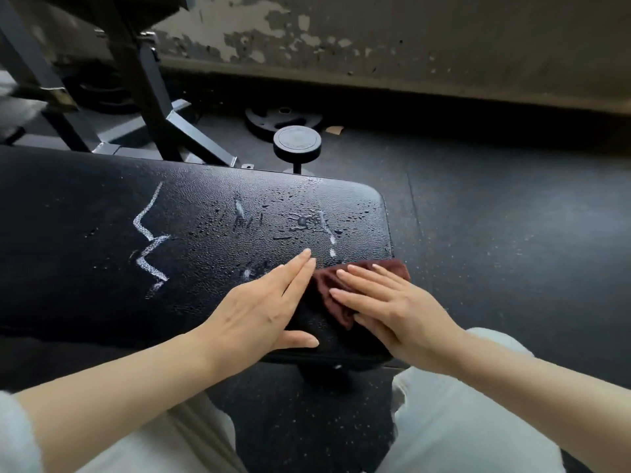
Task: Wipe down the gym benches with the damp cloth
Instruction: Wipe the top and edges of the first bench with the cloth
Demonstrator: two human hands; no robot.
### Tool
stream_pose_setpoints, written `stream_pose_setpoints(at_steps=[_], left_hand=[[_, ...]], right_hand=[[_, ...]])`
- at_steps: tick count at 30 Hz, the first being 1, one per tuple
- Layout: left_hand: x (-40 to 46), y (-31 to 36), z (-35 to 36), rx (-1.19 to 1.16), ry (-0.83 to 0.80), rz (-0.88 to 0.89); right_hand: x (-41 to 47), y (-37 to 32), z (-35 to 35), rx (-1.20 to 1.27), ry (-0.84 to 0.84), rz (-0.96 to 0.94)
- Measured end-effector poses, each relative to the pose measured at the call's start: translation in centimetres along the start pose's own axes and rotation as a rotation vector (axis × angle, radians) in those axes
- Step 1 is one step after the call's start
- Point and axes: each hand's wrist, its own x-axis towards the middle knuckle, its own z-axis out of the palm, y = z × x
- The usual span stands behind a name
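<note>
Right hand (392, 305) flat on the cloth (327, 288), fingers straight and spread, pressing it onto the bench (85, 233). No curl round the fabric, just palm and fingers on top. Left hand (263, 308) also flat, fingers straight and together, lying on the bench pad just left of the cloth, fingertips at the cloth's edge, thumb stretched along the near side of the pad.

Cloth is dark reddish-brown, bunched, sitting at the near right corner of the bench, partly hidden under the right hand.

Bench pad is black, textured, wet: water droplets (300, 221) scattered over the end beyond the hands. White zigzag chalk mark (150, 240) on the pad left of the hands, a few shorter white streaks among the droplets.

Beyond the bench: a dumbbell (297, 145) standing on end on the dark speckled floor (512, 216), a weight plate (283, 119) lying flat behind it, metal frame (150, 97) of other equipment to the far left, wall (409, 39) with peeling paint at the back.

Person's light trousers (461, 421) below the bench's near edge.
</note>
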Motion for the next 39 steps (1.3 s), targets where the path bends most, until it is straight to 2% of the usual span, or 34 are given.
stream_pose_setpoints(at_steps=[3,5,11,14,18,22,25,28,32,34,39], left_hand=[[-0.1,0.1,0.0,-0.019,-0.016,-0.033],[-0.1,0.1,0.1,-0.024,-0.032,-0.046],[0.2,0.1,0.4,-0.017,-0.036,-0.009],[0.3,0.0,0.4,-0.024,-0.057,-0.011],[0.4,-0.2,0.4,-0.044,-0.084,-0.025],[0.8,-0.2,-0.3,-0.052,-0.079,-0.054],[1.9,0.1,-0.9,-0.115,0.007,-0.139],[2.9,0.4,-1.0,-0.129,0.032,-0.193],[3.9,0.3,-1.0,-0.128,-0.036,-0.235],[4.1,0.0,-1.1,-0.145,-0.074,-0.273],[4.3,-0.6,-1.7,-0.118,-0.115,-0.245]], right_hand=[[2.9,0.5,0.5,0.03,0.066,0.224],[3.5,-0.1,1.1,0.031,0.085,0.288],[1.2,-0.9,-0.1,0.023,-0.064,0.081],[4.1,1.7,-0.7,0.055,-0.113,0.166],[6.8,2.6,0.2,0.085,-0.051,0.307],[3.6,0.6,0.3,0.077,-0.058,0.14],[3.4,1.9,0.1,0.067,-0.052,0.07],[6.6,4.6,0.1,0.044,-0.022,0.202],[10.1,6.7,0.4,-0.043,-0.002,0.386],[9.6,5.7,0.4,-0.05,-0.004,0.361],[6.8,3.0,0.0,0.034,-0.066,0.138]])
